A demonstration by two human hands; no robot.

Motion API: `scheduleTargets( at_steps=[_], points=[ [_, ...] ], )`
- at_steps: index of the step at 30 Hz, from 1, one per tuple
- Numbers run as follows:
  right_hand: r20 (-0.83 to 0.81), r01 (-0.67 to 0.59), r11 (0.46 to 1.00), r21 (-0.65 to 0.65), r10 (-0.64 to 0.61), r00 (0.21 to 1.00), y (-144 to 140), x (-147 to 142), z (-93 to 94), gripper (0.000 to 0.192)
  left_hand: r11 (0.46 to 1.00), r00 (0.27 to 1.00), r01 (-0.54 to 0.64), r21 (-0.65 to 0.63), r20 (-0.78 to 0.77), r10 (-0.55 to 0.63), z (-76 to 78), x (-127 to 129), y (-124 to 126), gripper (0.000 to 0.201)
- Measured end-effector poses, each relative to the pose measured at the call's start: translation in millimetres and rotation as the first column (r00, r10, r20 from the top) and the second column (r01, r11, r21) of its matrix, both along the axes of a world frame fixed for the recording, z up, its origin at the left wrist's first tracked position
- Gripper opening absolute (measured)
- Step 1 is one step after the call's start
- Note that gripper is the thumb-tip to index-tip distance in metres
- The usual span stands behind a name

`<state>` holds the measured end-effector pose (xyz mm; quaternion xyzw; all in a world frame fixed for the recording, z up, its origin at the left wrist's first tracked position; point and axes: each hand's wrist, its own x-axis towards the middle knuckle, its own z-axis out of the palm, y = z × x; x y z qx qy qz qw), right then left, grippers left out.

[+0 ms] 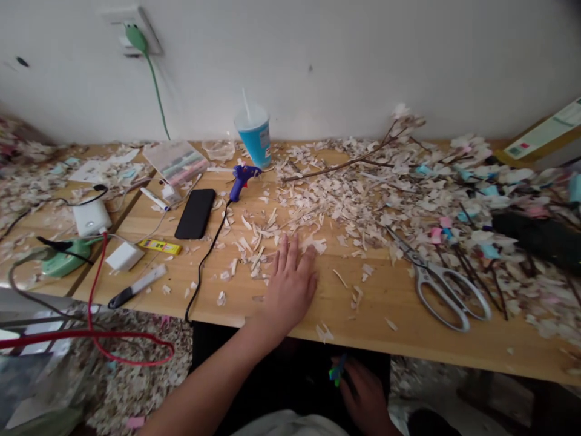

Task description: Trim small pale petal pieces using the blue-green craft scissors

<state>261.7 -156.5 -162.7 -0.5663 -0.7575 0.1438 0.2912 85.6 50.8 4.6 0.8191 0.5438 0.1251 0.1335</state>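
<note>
Wood shavings [345, 200] lie thick across the desk [399, 303], and the left hand [290, 284] rests flat on the bare wood at their near edge, fingers stretched out and spread a little, its fingertips touching the nearest pale curls; that grip is fully open and has hold of nothing. Taking this hand as the landmark: the densest heap of shavings spreads just beyond it and off to its right, running back to the wall, with thin bare twigs [345, 162] lying among them. Well to the right of the hand, grey-handled scissors [442, 284] lie on the desk, blades pointing back toward the heap. Beyond the hand and slightly left, a blue glue gun [242, 180] lies on its side, its black cord [206, 257] trailing past the hand's left to the desk's front edge; behind the gun stands a blue cup [255, 136] with a straw. Left of the hand, near the cord, a black phone [195, 213] lies face down, and further left a yellow packet [160, 246], a white charger [123, 257] and a utility knife [137, 286]. Below the hand, under the desk's edge, the right hand [363, 396] sits in shadow near the lap, its grip curled around a small blue-green object [336, 370]; what that is cannot be told
</note>
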Motion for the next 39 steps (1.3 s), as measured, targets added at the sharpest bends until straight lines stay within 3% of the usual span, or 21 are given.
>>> scheduleTargets(
  at_steps=[2, 4, 7, 9, 11, 13, 14, 16, 18, 20, 22, 25, 26, 29, 31, 34, 36, 39],
  points=[
    [-0.007, 0.012, 1.0, -0.001, -0.012, 1.0, 1, 1, -0.4, 0.024, 0.997, 0.999, 0.047, -0.053, -0.01, -0.048, -3.0, 8, 5, 0.044],
    [-0.004, 0.003, 1.0, -0.005, -0.003, 1.0, 3, 2, 1.6, 0.024, 0.979, 0.983, 0.183, -0.085, 0.036, -0.18, -3.4, 14, 10, 0.043],
    [0.021, -0.019, 1.0, 0.008, 0.019, 1.0, 7, 3, 6.6, 0.025, 0.942, 0.937, 0.333, -0.046, 0.133, -0.325, 1.4, 16, 14, 0.047],
    [0.041, -0.029, 0.999, 0.02, 0.028, 0.999, 9, 4, 9.0, 0.025, 0.974, 0.968, 0.227, 0.011, 0.11, -0.227, 2.5, 11, 15, 0.046],
    [0.051, -0.036, 0.999, 0.035, 0.034, 0.998, 10, 4, 9.6, 0.026, 0.998, 0.999, -0.001, 0.068, 0.051, -0.003, -2.5, 5, 13, 0.043],
    [0.045, -0.041, 0.999, 0.036, 0.039, 0.998, 10, 4, 8.6, 0.026, 0.977, 0.981, -0.192, 0.088, 0.019, 0.191, -12.2, 2, 9, 0.046],
    [0.038, -0.042, 0.999, 0.032, 0.041, 0.998, 10, 3, 7.8, 0.027, 0.97, 0.974, -0.228, 0.079, 0.017, 0.228, -16.9, 2, 7, 0.047],
    [0.034, -0.047, 0.999, 0.028, 0.046, 0.998, 10, 2, 6.3, 0.027, 0.985, 0.985, -0.167, 0.033, 0.053, 0.165, -22.1, 7, 5, 0.046],
    [0.049, -0.05, 0.998, 0.029, 0.049, 0.998, 10, 2, 5.8, 0.027, 0.999, 0.988, 0.046, -0.019, 0.145, -0.043, -19.7, 13, 6, 0.043],
    [0.067, -0.056, 0.998, 0.031, 0.054, 0.996, 10, 1, 6.3, 0.027, 0.977, 0.948, 0.213, -0.003, 0.242, -0.206, -13.1, 19, 11, 0.04],
    [0.08, -0.057, 0.998, 0.041, 0.054, 0.995, 12, 2, 7.2, 0.027, 0.986, 0.946, 0.153, 0.07, 0.28, -0.166, -9.0, 21, 20, 0.04],
    [0.091, -0.059, 0.996, 0.073, 0.052, 0.994, 13, 3, 7.9, 0.028, 0.984, 0.96, -0.135, 0.117, 0.261, 0.101, -15.5, 25, 43, 0.043],
    [0.091, -0.062, 0.995, 0.077, 0.055, 0.994, 13, 3, 7.7, 0.028, 0.983, 0.959, -0.158, 0.093, 0.253, 0.131, -20.0, 27, 52, 0.044],
    [0.088, -0.081, 0.995, 0.06, 0.076, 0.993, 15, 3, 6.5, 0.029, 0.999, 0.946, 0.04, -0.009, 0.322, -0.035, -29.4, 39, 82, 0.042],
    [0.085, -0.095, 0.994, 0.052, 0.091, 0.992, 16, 3, 5.3, 0.03, 0.993, 0.899, 0.109, -0.055, 0.433, -0.074, -28.0, 47, 101, 0.036],
    [0.053, -0.096, 0.995, 0.01, 0.096, 0.994, 17, 2, 2.9, 0.029, 0.998, 0.868, -0.059, -0.01, 0.494, 0.057, -19.3, 56, 127, 0.035],
    [0.045, -0.092, 0.996, -0.004, 0.092, 0.995, 18, 2, 0.4, 0.028, 0.989, 0.896, -0.133, 0.066, 0.434, 0.091, -17.1, 60, 139, 0.036],
    [0.073, -0.115, 0.993, -0.008, 0.115, 0.991, 16, 3, -7.1, 0.029, 0.999, 0.938, -0.029, 0.025, 0.347, 0.018, -23.1, 66, 151, 0.042]
  ],
)
